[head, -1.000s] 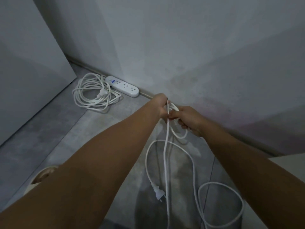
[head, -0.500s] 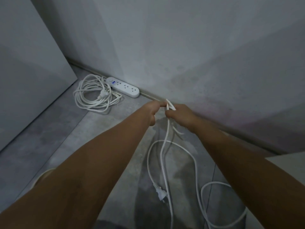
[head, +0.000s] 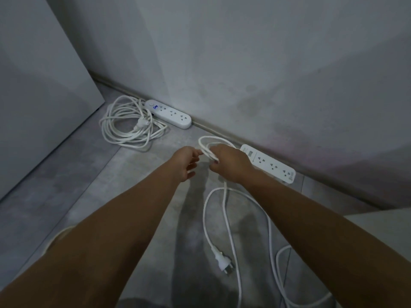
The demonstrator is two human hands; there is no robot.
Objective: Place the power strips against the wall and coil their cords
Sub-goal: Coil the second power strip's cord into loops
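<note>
Running along the far side of the grey floor [head: 66, 185], the wall [head: 244, 63] has both power strips lying at its base. A pale panel [head: 40, 85] stands at the left. The far power strip [head: 168, 113] rests against the skirting, a small blue light showing near its left end, and its coiled cord [head: 129, 127] lies in a loose bundle just beside it with the plug on top. The near power strip [head: 268, 163] lies along the skirting further right, partly behind the person's right forearm. Its loose cord [head: 226, 210] trails in wide loops across the floor toward the camera, the plug [head: 223, 261] lying flat between the loops. The right hand [head: 229, 164] is closed around a small gathered loop of this cord. The left hand [head: 185, 162] pinches the same loop at thumb and forefinger, the remaining fingers relaxed and apart.
</note>
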